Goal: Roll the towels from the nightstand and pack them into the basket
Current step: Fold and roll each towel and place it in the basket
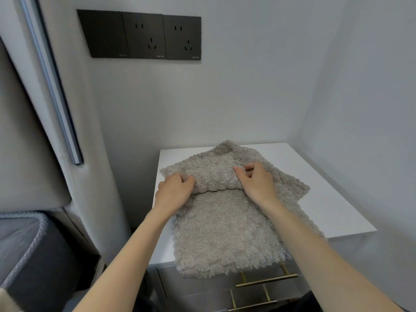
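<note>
Beige fluffy towel point(225, 233) barely one-third rolled on the white desk point(333, 194): my left hand point(174, 190) and right hand point(256, 183) grip the roll; second towel point(290, 183) beneath, packing unstarted.

On the left hand point(174, 190) the fingertips vanish under the rolled end of the towel point(225, 226); those of the right hand point(254, 183) sink into pile behind the roll. Under the grip, the lower layer point(289, 184) shows only its edges. Far left of the grip, the basket point(29, 244) is cut by the frame edge. Print on the socket plates point(144, 34) above is unreadable
</note>
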A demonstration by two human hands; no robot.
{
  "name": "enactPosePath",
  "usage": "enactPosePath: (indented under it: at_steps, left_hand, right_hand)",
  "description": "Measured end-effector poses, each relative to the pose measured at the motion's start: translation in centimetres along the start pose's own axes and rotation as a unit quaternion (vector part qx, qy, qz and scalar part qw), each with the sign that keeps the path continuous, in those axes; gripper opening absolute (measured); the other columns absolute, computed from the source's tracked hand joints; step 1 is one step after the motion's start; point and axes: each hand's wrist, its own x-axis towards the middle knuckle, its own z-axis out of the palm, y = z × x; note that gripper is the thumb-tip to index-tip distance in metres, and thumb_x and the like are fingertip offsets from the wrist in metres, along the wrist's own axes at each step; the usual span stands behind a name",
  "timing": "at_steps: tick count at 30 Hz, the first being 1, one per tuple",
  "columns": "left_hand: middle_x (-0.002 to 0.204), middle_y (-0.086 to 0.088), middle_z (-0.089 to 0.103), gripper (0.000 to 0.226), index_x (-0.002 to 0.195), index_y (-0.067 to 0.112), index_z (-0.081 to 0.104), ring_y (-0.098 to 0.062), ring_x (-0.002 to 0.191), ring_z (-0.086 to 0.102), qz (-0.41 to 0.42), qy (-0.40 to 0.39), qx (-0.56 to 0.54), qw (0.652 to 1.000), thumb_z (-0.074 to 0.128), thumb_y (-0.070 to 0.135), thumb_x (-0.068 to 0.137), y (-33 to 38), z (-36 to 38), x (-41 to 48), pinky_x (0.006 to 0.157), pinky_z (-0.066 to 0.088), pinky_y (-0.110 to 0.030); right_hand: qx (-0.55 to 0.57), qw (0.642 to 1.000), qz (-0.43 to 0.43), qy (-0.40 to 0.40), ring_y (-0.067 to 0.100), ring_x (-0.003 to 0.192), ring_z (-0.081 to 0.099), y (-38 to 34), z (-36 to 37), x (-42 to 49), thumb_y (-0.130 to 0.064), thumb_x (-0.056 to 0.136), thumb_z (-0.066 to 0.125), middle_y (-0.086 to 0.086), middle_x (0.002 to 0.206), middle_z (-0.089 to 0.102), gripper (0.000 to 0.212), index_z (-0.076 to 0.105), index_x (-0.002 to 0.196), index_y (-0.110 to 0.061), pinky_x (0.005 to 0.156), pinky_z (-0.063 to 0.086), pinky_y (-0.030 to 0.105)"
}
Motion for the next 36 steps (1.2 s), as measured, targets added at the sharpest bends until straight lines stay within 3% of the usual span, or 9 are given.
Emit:
enactPosePath:
  at_steps: [4,7,11,14,24,27,30,32,36]
  left_hand:
    - [0.055,0.007,0.032,0.039,0.063,0.019,0.029,-0.015,0.056,0.032,-0.005,-0.008,-0.071,0.997,0.049,0.036,0.092,-0.1,-0.5,0.0,0.057,0.025,-0.029]
    - [0.061,0.007,0.039,0.032,0.066,0.021,0.038,-0.009,0.055,0.035,-0.002,-0.006,-0.143,0.99,0.053,0.033,0.091,0.4,-1.1,-0.5,0.053,0.027,-0.026]
    - [0.075,0.001,0.047,0.022,0.082,0.012,0.049,-0.014,0.067,0.044,0.001,0.004,-0.233,0.973,0.057,0.03,0.091,1.3,-2.1,-1.3,0.063,0.038,-0.026]
    - [0.077,-0.005,0.049,0.018,0.084,0.01,0.049,-0.016,0.066,0.049,-0.016,-0.018,-0.297,0.955,0.06,0.023,0.089,1.3,-2.7,-2.0,0.07,0.049,-0.035]
    - [0.103,-0.004,0.052,0.017,0.094,0.029,0.046,-0.011,0.06,0.048,0.091,-0.062,-0.122,0.986,0.052,0.013,0.089,0.5,-2.2,-5.7,0.05,0.039,-0.017]
    - [0.111,0.001,0.047,0.015,0.092,0.035,0.049,-0.008,0.061,0.046,0.147,-0.054,0.009,0.988,0.05,0.02,0.089,0.0,-1.9,-6.6,0.055,0.037,-0.016]
    - [0.112,0.008,0.048,0.027,0.107,0.033,0.053,-0.01,0.097,0.043,0.242,0.061,0.115,0.962,0.055,0.017,0.086,0.0,-2.0,-7.4,0.078,0.037,-0.022]
    - [0.109,0.009,0.054,0.031,0.107,0.026,0.06,-0.011,0.103,0.044,0.316,0.074,0.107,0.94,0.057,0.006,0.084,0.4,-1.9,-7.6,0.084,0.038,-0.023]
    - [0.099,0.005,0.068,0.028,0.102,0.016,0.072,-0.019,0.096,0.06,0.369,0.054,0.119,0.92,0.06,-0.002,0.084,0.3,-1.4,-8.2,0.08,0.051,-0.034]
  right_hand:
    - [0.022,0.996,0.042,-0.074,0.031,0.136,0.034,-0.5,-0.1,0.4,-0.06,0.093,0.041,0.006,0.136,0.051,0.063,0.046,0.136,-0.014,0.111,0.028,0.051]
    - [0.097,0.99,0.037,-0.097,0.029,0.139,0.032,-1.0,-0.4,0.1,-0.061,0.092,0.043,0.003,0.135,0.049,0.059,0.051,0.127,-0.016,0.114,0.024,0.047]
    - [0.199,0.975,0.024,-0.094,0.015,0.113,0.047,-1.7,-1.4,-0.8,-0.053,0.092,0.053,-0.001,0.131,0.045,0.062,0.038,0.139,-0.016,0.089,0.034,0.025]
    - [0.191,0.977,0.004,-0.093,0.001,0.086,0.048,-1.5,-2.3,-1.6,-0.051,0.089,0.057,-0.006,0.107,0.049,0.045,0.039,0.122,-0.026,0.065,0.036,0.021]
    - [0.097,0.981,-0.021,-0.166,0.007,0.086,0.055,-0.3,-4.8,-4.7,-0.033,0.089,0.064,0.0,0.105,0.055,0.04,0.036,0.116,-0.027,0.064,0.038,0.023]
    - [0.017,0.991,-0.074,-0.113,0.003,0.085,0.052,0.0,-4.3,-5.7,-0.033,0.088,0.065,-0.008,0.106,0.052,0.034,0.041,0.111,-0.026,0.064,0.036,0.019]
    - [-0.065,0.979,-0.191,-0.006,0.002,0.099,0.044,0.0,-3.8,-6.8,-0.024,0.087,0.066,-0.012,0.113,0.049,0.026,0.05,0.108,-0.025,0.084,0.034,0.018]
    - [-0.111,0.943,-0.31,0.045,0.004,0.106,0.045,-0.6,-3.5,-7.5,-0.013,0.087,0.062,-0.01,0.111,0.055,0.02,0.061,0.105,-0.022,0.092,0.038,0.022]
    - [-0.159,0.861,-0.482,0.044,0.016,0.087,0.065,-0.6,-2.8,-8.4,-0.01,0.086,0.059,-0.001,0.095,0.071,0.019,0.074,0.096,-0.012,0.075,0.055,0.028]
